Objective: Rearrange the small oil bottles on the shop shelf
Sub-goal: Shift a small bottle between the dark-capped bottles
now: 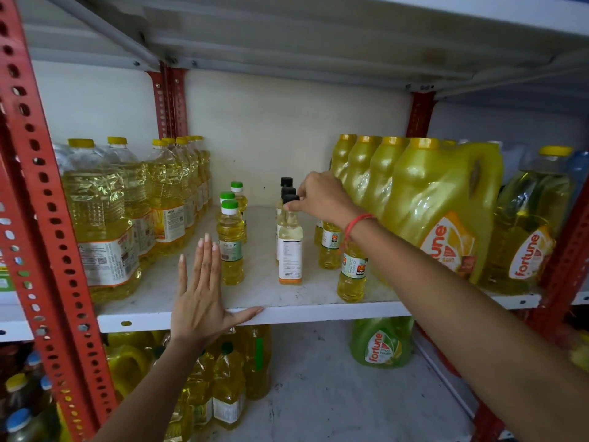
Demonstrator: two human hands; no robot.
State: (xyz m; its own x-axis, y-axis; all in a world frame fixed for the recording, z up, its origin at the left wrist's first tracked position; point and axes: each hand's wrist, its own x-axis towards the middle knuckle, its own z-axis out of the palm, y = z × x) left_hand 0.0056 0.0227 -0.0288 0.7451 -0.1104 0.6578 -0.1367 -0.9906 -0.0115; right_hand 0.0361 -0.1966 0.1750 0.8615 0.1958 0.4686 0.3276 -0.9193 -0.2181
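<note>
The white shelf [287,311] carries big jugs [439,202] at right and large bottles [98,218] at left. Between them stand three files of small bottles: green-capped [230,247], black-capped [290,247], and yellow ones [352,272] beneath the right forearm. The left hand [199,298] lies flat, released, on the shelf edge. The right hand [322,199] has its grip pinching the front black cap [290,199].
</note>
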